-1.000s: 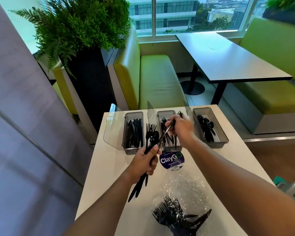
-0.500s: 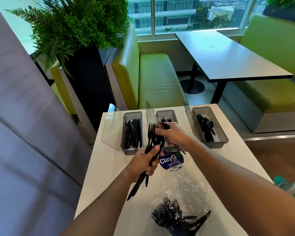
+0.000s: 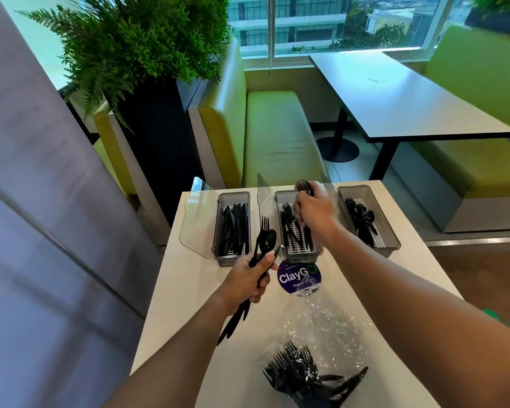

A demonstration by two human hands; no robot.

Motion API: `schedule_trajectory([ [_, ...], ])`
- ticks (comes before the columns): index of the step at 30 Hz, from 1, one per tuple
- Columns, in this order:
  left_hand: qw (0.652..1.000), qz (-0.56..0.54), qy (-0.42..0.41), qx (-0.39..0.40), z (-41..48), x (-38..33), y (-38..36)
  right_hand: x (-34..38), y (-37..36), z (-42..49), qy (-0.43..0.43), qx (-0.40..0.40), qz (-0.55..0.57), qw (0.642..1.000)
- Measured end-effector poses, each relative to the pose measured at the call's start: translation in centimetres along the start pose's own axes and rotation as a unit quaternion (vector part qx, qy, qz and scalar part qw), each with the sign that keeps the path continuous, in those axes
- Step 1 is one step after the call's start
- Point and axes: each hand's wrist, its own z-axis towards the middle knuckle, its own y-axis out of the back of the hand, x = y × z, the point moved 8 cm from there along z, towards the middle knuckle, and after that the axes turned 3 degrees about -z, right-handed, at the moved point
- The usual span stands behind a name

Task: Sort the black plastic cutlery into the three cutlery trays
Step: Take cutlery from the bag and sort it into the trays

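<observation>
My right hand (image 3: 314,209) is gripping a fork (image 3: 303,186), holding it over the far end of the middle tray (image 3: 302,254). My left hand (image 3: 246,279) is clutching a bundle (image 3: 266,241) of cutlery by the handles, just in front of the trays. A pile (image 3: 304,375) of forks is lying on wrap (image 3: 330,325) on the tabletop (image 3: 183,304), nearer me.

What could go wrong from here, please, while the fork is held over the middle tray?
1. The right hand holds the black plastic fork raised over the far end of the middle clear grey tray. If it is dropped from there, it might bounce out or land behind the tray.
2. The left hand grips a mixed bundle of black spoon and forks, and one could slip out.
</observation>
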Motion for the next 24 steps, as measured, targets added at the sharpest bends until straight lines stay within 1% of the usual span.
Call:
schedule_trajectory([
  [2,1.0,0.01,0.0,-0.008,0.1,-0.1,0.0,-1.0,-2.0,-0.7,-0.017,0.063,-0.011,0.998],
  [4,1.0,0.015,-0.001,-0.015,0.2,-0.3,0.0,-1.9,-3.3,-1.1,-0.016,0.093,-0.041,0.995],
  [6,1.0,0.017,-0.002,-0.023,0.3,-0.3,0.1,-2.1,-4.1,-1.5,0.021,0.116,-0.094,0.989],
  [8,0.999,0.022,-0.006,-0.028,0.4,-0.4,0.2,-2.4,-5.1,-1.9,0.057,0.144,-0.178,0.972],
  [10,0.999,0.029,-0.012,-0.031,0.4,-0.5,0.4,-3.0,-5.6,-2.1,0.052,0.149,-0.233,0.96],
  [12,0.999,0.033,-0.014,-0.032,0.5,-0.5,0.4,-3.4,-5.7,-1.7,0.04,0.134,-0.243,0.96],
  [14,0.999,0.038,-0.011,-0.028,0.4,-0.4,0.4,-3.4,-5.5,-1.1,0.022,0.111,-0.222,0.968],
  [16,0.999,0.041,-0.008,-0.021,0.4,-0.2,0.3,-2.7,-5.0,-0.4,-0.001,0.093,-0.168,0.981],
  [19,0.999,0.036,-0.003,-0.022,0.6,0.1,0.5,-0.3,-3.4,1.4,-0.014,0.053,-0.029,0.998],
  [21,0.999,0.027,0.002,-0.029,0.7,0.4,0.9,1.2,-1.8,3.3,-0.024,0.024,0.068,0.997],
  [22,0.999,0.021,0.004,-0.033,0.8,0.7,1.3,1.5,-1.2,4.4,-0.029,0.012,0.094,0.995],
  [24,0.999,0.014,0.006,-0.038,0.8,1.0,1.8,1.5,0.1,6.6,-0.033,-0.002,0.095,0.995],
])
